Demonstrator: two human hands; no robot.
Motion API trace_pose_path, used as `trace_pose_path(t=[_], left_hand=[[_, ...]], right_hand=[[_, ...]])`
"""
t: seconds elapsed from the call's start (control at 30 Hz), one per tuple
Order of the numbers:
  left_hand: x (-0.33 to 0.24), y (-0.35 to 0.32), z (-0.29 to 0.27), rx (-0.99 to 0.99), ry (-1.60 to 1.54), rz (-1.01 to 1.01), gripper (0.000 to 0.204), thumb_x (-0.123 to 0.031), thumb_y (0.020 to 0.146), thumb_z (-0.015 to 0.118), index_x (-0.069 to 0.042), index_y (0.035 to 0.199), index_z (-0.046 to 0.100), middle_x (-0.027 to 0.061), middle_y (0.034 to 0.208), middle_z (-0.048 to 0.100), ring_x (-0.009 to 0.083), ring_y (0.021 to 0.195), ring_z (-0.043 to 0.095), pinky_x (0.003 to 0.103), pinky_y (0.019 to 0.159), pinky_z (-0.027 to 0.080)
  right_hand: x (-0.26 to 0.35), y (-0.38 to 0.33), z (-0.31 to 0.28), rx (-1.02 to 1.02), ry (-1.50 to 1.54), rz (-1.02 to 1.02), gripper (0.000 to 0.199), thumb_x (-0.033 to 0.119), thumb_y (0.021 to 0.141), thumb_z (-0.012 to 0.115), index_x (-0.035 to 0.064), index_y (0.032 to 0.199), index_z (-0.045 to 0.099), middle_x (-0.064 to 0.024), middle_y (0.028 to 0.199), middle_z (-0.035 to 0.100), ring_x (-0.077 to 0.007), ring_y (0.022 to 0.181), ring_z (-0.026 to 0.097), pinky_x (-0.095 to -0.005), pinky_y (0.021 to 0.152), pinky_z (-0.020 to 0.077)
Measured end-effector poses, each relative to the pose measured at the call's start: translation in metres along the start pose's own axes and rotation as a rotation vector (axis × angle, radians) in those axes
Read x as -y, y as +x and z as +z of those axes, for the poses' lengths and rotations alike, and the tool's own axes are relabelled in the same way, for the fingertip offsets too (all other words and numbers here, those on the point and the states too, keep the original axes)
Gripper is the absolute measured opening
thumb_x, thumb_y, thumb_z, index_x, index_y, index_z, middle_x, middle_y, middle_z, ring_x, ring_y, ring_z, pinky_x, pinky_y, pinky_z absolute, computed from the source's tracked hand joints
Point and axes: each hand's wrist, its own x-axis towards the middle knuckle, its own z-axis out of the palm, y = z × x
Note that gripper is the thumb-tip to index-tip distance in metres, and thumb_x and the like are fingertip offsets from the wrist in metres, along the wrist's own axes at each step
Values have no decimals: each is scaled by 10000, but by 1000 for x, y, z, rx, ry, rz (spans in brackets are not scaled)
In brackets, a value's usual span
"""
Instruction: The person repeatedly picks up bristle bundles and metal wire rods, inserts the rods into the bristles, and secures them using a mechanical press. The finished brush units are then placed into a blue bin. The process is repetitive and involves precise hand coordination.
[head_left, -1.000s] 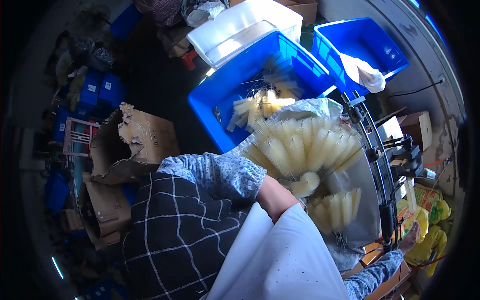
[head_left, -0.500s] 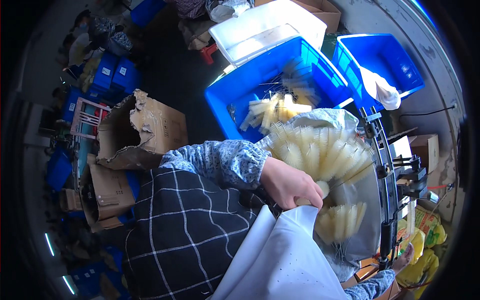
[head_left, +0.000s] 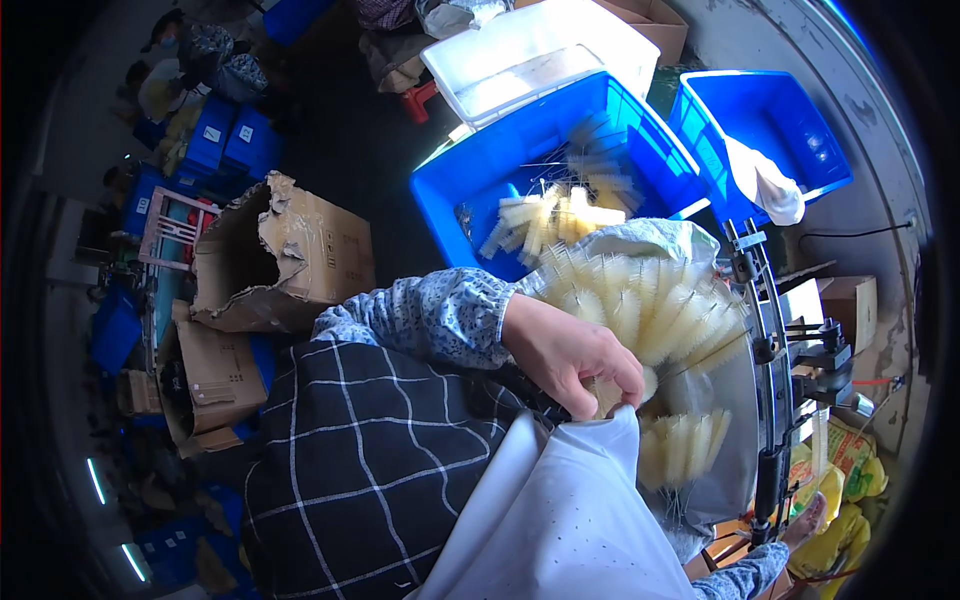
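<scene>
Head view: our left hand (head_left: 562, 345) curls half closed, thumb and forefinger at the raised edge of the white cloth (head_left: 560, 500) across our lap; whether they pinch it or a brush behind, we cannot tell. We seem to be adjusting cloth, which calls for careful fingertips near the pale brushes (head_left: 640, 305). Our right hand (head_left: 806, 520) looks too small to read.
</scene>
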Motion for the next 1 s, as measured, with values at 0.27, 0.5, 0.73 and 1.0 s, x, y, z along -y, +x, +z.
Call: trace_pose_path(t=[0.27, 0.5, 0.73, 1.0], left_hand=[[3, -2, 1, 1, -32, 0, 263, -52, 705, 509, 11, 960, 506, 102, 908, 510, 218, 809, 517, 296, 663, 422], [2, 0, 1, 36, -55, -53, 274, -58, 701, 509, 11, 966, 508, 109, 921, 512, 232, 843, 519, 310, 724, 423], [3, 2, 1, 48, -42, -24, 291, -60, 693, 506, 17, 973, 506, 114, 934, 515, 244, 884, 519, 322, 777, 417], [-3, 3, 3, 43, -33, -1, 293, -62, 688, 510, 20, 970, 501, 110, 925, 511, 237, 869, 514, 316, 759, 415]], right_hand=[[9, -10, -8, 148, 277, 160, 226, 213, 928, 453, 16, 1006, 533, -38, 867, 542, -118, 826, 488, -246, 754, 401], [52, -38, -14, 81, 214, 154, 195, 204, 923, 455, 30, 965, 531, -50, 841, 537, -138, 779, 486, -277, 718, 408], [4, -12, -9, 30, 65, 29, 207, 206, 917, 462, 23, 991, 526, -113, 842, 548, -205, 788, 515, -299, 743, 412], [-23, 8, -3, 103, 126, 72, 213, 205, 920, 457, 19, 995, 528, -123, 854, 557, -218, 803, 523, -305, 757, 415]])
